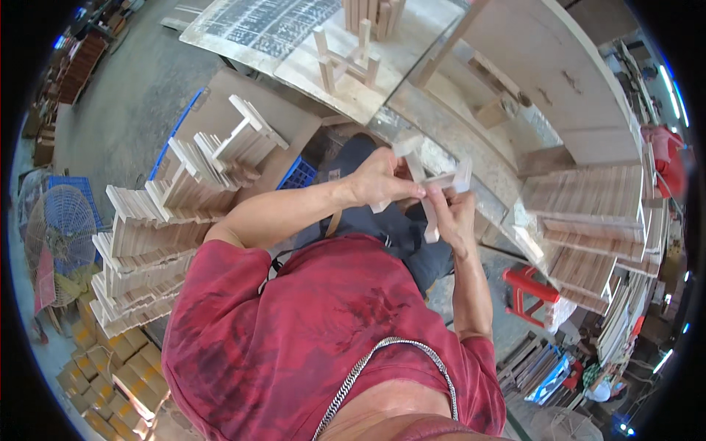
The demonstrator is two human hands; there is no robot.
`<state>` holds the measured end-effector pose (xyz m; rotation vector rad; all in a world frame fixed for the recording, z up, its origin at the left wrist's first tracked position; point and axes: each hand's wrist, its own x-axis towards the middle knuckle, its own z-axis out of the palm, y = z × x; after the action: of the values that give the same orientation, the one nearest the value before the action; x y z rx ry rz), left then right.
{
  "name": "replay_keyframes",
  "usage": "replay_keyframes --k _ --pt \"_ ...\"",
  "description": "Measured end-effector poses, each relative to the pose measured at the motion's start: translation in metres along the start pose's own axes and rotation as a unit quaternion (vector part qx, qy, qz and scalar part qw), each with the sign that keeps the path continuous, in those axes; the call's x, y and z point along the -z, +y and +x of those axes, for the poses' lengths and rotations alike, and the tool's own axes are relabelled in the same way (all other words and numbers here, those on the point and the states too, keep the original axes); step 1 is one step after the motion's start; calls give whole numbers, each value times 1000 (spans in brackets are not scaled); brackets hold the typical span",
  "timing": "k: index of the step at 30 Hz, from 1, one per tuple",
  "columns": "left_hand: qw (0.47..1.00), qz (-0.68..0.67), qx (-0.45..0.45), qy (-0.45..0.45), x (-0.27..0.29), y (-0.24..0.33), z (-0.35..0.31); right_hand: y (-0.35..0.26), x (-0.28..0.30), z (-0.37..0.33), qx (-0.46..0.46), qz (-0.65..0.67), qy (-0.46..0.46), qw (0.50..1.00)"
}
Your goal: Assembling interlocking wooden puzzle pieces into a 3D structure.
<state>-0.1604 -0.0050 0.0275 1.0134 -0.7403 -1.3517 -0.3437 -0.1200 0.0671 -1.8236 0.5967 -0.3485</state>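
Note:
Over my lap, both hands hold a small frame of pale wooden sticks that cross and join each other. My left hand grips its left side, with the fingers curled round the wood and the thumb reaching toward the middle. From the right, my right hand is closed on the lower part, thumb pressed near the left thumb. One stick end points down toward my legs. My fingers hide part of the joints. A similar upright wooden frame stands on the worktable ahead.
Stacked wooden strips rise on my left, and more strip stacks stand on the right. A large wooden panel leans at the far right. Nearby are a blue crate, a red stool, a fan and cardboard boxes.

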Motion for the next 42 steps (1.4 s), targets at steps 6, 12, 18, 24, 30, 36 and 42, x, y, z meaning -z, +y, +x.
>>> replay_keyframes --k 6,12,18,24,30,36,42 --pt "964 235 -100 69 -1 63 -32 -31 18 34 215 -126 -50 967" --pt "732 527 -427 70 35 101 -26 -60 54 78 29 200 -59 978" --pt "400 630 -511 427 63 117 -58 -115 16 161 174 54 -43 982" --pt "794 375 -152 454 133 58 -35 -84 -15 260 242 -60 -53 967" --pt "774 456 -147 413 150 50 0 -29 -42 289 199 -98 -71 973" --pt "811 430 -55 394 166 35 18 20 -55 284 129 -141 -148 970" --pt "776 450 -141 419 178 22 26 6 -72 279 152 -183 -63 969"
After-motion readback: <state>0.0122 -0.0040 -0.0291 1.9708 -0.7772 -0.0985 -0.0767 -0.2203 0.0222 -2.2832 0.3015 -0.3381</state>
